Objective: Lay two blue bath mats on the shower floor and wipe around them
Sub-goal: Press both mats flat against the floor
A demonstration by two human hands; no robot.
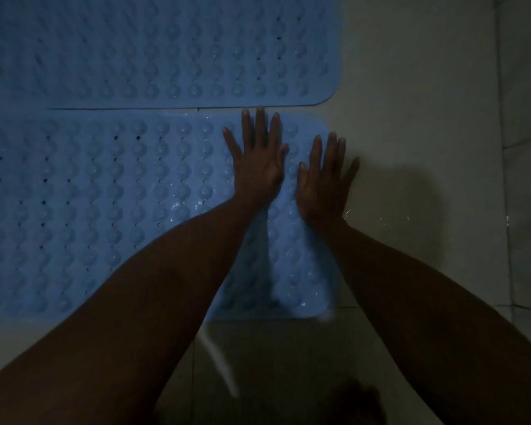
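Two blue bath mats with rows of bumps and small holes lie flat side by side on the pale tiled shower floor (411, 102). The far mat (154, 50) fills the upper left; the near mat (83, 210) lies just below it, their long edges almost touching. My left hand (256, 157) rests flat, fingers spread, on the near mat's far right part. My right hand (324, 179) lies flat on that mat's right edge, fingertips reaching the tile. Neither hand holds anything. No cloth is visible.
The light is dim. Water drops glint on the tile (380, 219) right of the near mat and on the mat's surface. Tile joints run along the right side (503, 179). A dark shadowy shape (356, 403) sits at the bottom edge.
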